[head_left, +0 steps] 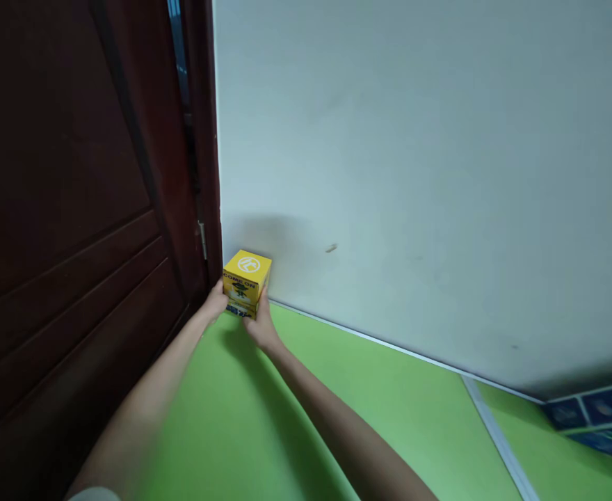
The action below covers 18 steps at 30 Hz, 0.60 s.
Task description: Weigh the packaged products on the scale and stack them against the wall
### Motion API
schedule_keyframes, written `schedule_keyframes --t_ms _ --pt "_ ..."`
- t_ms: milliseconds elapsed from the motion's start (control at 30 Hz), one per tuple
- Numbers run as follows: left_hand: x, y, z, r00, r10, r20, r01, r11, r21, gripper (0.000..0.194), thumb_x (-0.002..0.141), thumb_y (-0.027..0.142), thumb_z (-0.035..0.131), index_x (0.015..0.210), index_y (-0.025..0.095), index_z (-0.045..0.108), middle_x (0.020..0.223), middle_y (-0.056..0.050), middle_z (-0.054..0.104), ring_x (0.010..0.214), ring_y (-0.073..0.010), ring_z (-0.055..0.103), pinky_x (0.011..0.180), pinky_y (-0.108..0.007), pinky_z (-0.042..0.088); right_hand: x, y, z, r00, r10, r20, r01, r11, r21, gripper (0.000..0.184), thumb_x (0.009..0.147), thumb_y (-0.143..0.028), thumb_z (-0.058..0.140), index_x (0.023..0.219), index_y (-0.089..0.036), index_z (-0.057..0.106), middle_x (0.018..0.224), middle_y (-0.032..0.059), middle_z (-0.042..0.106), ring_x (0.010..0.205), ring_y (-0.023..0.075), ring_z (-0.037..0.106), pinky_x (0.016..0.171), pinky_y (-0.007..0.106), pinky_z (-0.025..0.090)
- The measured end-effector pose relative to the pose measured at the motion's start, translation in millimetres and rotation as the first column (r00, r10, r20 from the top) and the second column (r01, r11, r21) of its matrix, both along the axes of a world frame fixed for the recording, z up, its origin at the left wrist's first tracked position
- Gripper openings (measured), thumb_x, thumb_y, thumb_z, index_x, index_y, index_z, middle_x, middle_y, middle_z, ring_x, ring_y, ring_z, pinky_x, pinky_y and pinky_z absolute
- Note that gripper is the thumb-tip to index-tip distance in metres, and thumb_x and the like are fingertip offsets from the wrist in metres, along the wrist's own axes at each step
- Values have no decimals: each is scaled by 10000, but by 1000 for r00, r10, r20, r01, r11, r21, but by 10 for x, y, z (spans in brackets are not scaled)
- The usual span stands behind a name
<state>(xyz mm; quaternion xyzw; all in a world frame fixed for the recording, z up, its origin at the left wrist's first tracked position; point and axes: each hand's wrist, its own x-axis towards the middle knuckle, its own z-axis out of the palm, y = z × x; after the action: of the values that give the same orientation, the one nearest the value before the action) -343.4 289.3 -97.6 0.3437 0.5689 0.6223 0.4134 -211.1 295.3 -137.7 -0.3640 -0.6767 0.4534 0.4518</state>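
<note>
Between my two hands is a yellow cardboard box (240, 285) with a white round emblem on top and "COME ON" printed on its front. It sits upright in the corner where the wall meets the door frame, close to the green floor; whether it touches the floor is hard to tell. My left hand (216, 303) presses its left side, fingers partly hidden by the box. On the right side, my right hand (262, 327) grips the lower edge with the thumb in front.
A dark red-brown wooden door (76, 174) with a hinge (202, 240) stands at the left. The pale wall (415, 174) rises behind the box. Across the green floor (368, 376) runs a light strip (498, 438). A dark blue printed box (598, 414) lies at the right edge.
</note>
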Motion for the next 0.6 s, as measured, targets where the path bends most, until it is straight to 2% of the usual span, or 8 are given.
schedule_keyframes --t_ms 100,200,300,400,600 --pt "35 -21 51 1000 25 -10 -25 1000 -2 601 549 -115 420 1043 177 597 934 -15 715 959 -177 634 872 -307 483 -52 -44 38 1000 -22 3 22 1000 -5 1007 562 -60 533 1443 -145 52 1534 106 150 1414 274 114 1152 452 97" --pt "90 -44 99 999 38 -23 -38 999 -21 468 644 -102 449 1008 155 595 902 -34 699 908 -178 639 827 -314 498 -62 -87 74 999 -39 -1 39 999 3 1016 548 -58 525 1442 -135 50 1536 122 138 1415 292 95 1146 482 98" --pt "144 -52 101 999 40 -24 -41 998 -49 246 805 69 542 1039 135 579 985 -58 655 899 -176 626 800 -355 509 -36 -89 79 999 -41 5 41 999 7 989 557 -74 529 1440 -114 87 1528 140 163 1412 310 104 1140 496 118" --pt "169 -31 64 998 57 -11 -58 995 -79 308 868 299 548 1139 153 540 1123 -76 590 940 -188 604 793 -397 514 -9 -31 54 1000 -26 7 26 1000 13 933 621 -116 515 1445 -117 80 1526 125 187 1411 272 147 1141 463 151" --pt "120 101 -6 996 85 -4 -85 990 -112 347 870 320 542 1179 164 521 1174 -85 566 982 -203 590 817 -416 506 19 153 -19 1000 15 9 -15 1000 -2 777 752 -207 453 1453 -164 117 1503 74 273 1406 223 183 1141 440 168"
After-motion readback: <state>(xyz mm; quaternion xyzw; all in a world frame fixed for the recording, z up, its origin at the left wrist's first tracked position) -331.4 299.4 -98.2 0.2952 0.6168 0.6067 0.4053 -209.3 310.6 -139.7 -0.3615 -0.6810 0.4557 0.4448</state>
